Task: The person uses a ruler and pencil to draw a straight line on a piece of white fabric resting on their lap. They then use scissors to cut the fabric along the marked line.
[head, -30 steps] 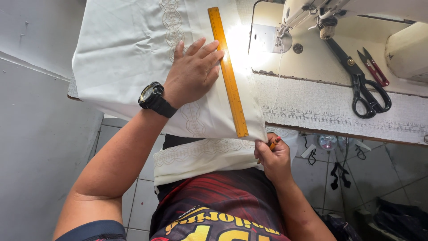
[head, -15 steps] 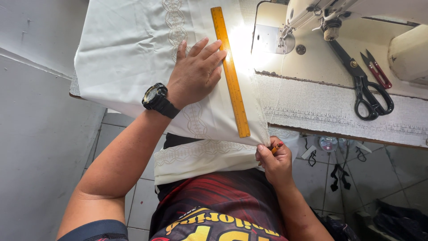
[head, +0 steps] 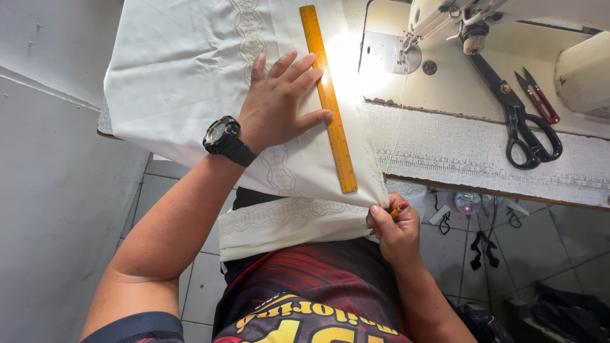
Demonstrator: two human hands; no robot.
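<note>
One ruler lies lengthwise, running away from the body

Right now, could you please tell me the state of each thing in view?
White fabric: spread flat, front edge hanging off the table.
Yellow ruler: lying on the fabric.
Left hand: pressed flat, fingertips against the ruler.
Right hand: pinching the fabric's edge, holding a pencil.
Black scissors: closed, lying flat.

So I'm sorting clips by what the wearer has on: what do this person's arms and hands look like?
Both hands are bare, with no gloves or rings visible. The left hand has a chunky black digital wristwatch strapped at the wrist; the forearm above it is uncovered up to a short dark sleeve with a thin red edge. The right hand and its wrist and forearm carry nothing.
</note>
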